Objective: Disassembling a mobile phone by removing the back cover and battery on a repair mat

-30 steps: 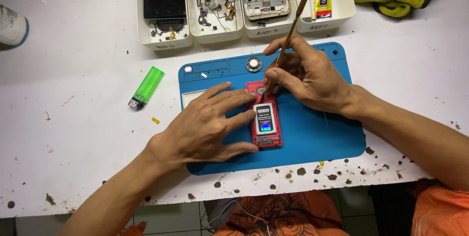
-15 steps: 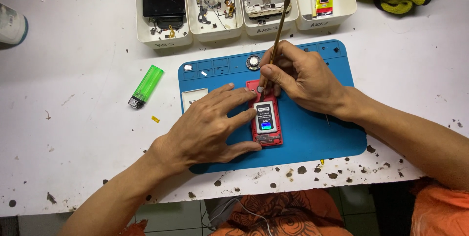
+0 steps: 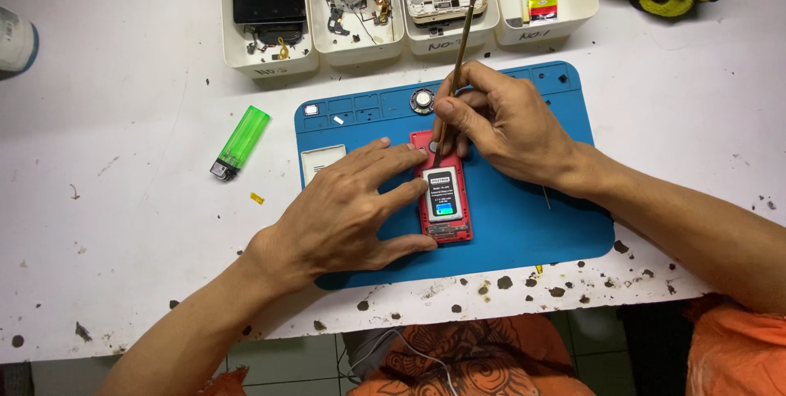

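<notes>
Working over the white desk (image 3: 123, 224), we had the blue repair mat (image 3: 524, 224) squarely in front of us, with four white parts trays (image 3: 270, 56) lined up along its far edge. On the mat lay the red phone body (image 3: 442, 187), back cover off, its long axis running straight away from us, top end toward the trays. A battery with a pale label (image 3: 443, 194) sat in its bay.

Our left hand (image 3: 344, 216) lay flat and spread on the mat, coming in from the left, its fingertips pressed against the phone's left edge and its thumb at the lower left corner, so that it pinned the body without gripping it. Our right hand (image 3: 508, 122) sat just beyond the phone's top end, coming in from the right, its fingers pinched shut around a thin metal pry tool (image 3: 460, 60). The tool leaned away toward the trays, and its tip met the phone near the upper edge of the battery bay. Both hands touched the phone or bore on it; the right was nearer the top end.

Off to the left a green lighter (image 3: 241, 140) lay on the desk, well apart.
</notes>
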